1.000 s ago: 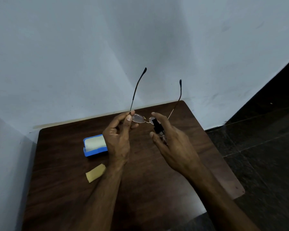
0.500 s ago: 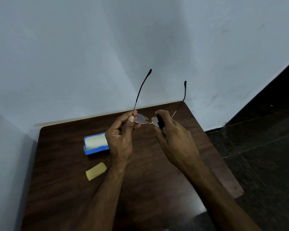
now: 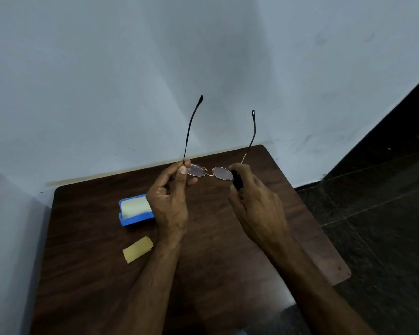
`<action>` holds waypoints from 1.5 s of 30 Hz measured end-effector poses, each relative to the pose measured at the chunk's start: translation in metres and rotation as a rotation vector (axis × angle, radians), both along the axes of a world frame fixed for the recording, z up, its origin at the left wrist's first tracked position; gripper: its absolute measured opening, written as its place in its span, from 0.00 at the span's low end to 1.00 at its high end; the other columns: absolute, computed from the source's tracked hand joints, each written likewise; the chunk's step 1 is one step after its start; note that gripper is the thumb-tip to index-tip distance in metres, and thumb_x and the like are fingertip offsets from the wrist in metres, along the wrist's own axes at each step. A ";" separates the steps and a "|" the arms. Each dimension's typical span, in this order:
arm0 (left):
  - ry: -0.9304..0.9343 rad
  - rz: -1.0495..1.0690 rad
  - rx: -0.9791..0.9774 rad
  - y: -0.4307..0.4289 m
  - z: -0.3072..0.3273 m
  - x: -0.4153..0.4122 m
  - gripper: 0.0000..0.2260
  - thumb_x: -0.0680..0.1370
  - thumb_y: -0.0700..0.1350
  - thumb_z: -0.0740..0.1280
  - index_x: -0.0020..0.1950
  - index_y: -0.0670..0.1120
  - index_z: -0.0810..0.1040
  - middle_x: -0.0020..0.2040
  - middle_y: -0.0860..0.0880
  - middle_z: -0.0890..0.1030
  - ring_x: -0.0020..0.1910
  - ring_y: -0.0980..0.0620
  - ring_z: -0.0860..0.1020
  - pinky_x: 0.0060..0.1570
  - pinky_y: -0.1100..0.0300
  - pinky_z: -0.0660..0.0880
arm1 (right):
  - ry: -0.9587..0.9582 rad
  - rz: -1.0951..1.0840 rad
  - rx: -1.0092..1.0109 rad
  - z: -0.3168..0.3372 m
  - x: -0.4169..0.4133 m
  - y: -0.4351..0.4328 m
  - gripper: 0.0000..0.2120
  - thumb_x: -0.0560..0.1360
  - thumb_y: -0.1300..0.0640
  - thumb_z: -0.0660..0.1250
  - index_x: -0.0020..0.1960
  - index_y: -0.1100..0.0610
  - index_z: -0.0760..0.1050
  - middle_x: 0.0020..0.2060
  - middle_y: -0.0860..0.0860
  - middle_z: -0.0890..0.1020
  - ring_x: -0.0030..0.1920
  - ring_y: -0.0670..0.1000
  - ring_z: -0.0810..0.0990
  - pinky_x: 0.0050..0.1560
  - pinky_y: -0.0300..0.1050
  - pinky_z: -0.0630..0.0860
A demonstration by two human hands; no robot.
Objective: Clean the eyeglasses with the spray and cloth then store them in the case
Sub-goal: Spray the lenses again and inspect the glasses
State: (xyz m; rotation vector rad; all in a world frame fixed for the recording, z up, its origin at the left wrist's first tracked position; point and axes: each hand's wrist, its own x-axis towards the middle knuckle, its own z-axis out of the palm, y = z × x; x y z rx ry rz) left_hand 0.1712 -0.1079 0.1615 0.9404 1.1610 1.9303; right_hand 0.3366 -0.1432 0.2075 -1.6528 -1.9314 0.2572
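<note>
A person's two bare hands hold a pair of eyeglasses [image 3: 209, 171] in the air above a dark wooden table [image 3: 215, 238] that sits in a corner of pale walls.

The left hand [image 3: 171, 199] pinches the left end of the frame, at the hinge, between thumb and forefinger; the remaining fingers curl loosely below the lens. The glasses are open, both thin temple arms rising up and away from the lenses toward the wall. The two oval lenses lie between the hands, tilted face-down toward the table.

The right hand [image 3: 254, 201] is closed around a small black spray bottle [image 3: 237, 180], with its top just beside the right lens, touching or almost touching the rim; which of the two cannot be told. The forefinger arches over the top of the bottle, near where the right temple arm meets the frame.

On the table, left of the glasses and partly behind the left hand, lies an open blue case [image 3: 134, 211] with a pale lining. Nearer the person than the case, a folded tan cloth [image 3: 138, 249] lies flat on the wood, apart from both hands.
</note>
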 end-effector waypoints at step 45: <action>-0.185 0.017 -0.122 -0.004 -0.003 0.006 0.07 0.82 0.42 0.71 0.57 0.42 0.85 0.53 0.46 0.88 0.54 0.48 0.86 0.44 0.56 0.84 | 0.140 -0.099 0.284 -0.013 0.006 0.031 0.19 0.84 0.54 0.64 0.72 0.48 0.63 0.59 0.53 0.82 0.47 0.55 0.84 0.44 0.56 0.83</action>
